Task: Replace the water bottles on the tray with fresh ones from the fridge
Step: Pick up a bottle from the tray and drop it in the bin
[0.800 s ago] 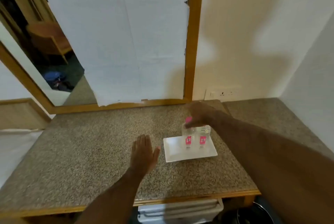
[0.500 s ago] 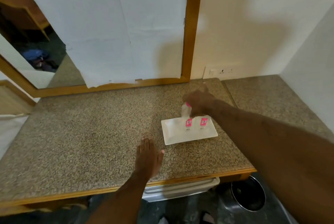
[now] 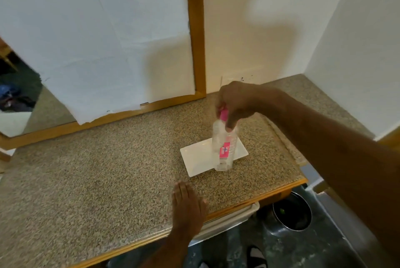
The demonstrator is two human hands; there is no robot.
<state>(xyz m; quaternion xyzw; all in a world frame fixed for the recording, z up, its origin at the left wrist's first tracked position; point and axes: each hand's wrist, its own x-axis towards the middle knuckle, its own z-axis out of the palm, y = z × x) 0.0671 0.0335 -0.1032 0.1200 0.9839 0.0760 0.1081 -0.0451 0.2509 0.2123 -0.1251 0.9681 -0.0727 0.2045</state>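
A white rectangular tray (image 3: 195, 157) lies on the speckled stone counter (image 3: 97, 170) near its right front corner. My right hand (image 3: 236, 101) reaches in from the right and grips clear water bottles (image 3: 224, 144) by their tops; they have pink caps and pink labels. They look like two bottles pressed together, hanging upright just above the tray's right half. The rest of the tray is bare. My left hand (image 3: 188, 205) hovers flat and palm down over the counter's front edge, holding nothing.
A wood-framed mirror (image 3: 195, 30), mostly covered with white paper, stands behind the counter. White walls close in the back right corner. Under the counter edge sits a white appliance top (image 3: 229, 221), with a round metal bin (image 3: 292, 213) on the floor beside it.
My right hand has lifted the bottles off the tray and drawn them toward the front. My left hand has slid back to the counter's front edge. The view has tilted down.
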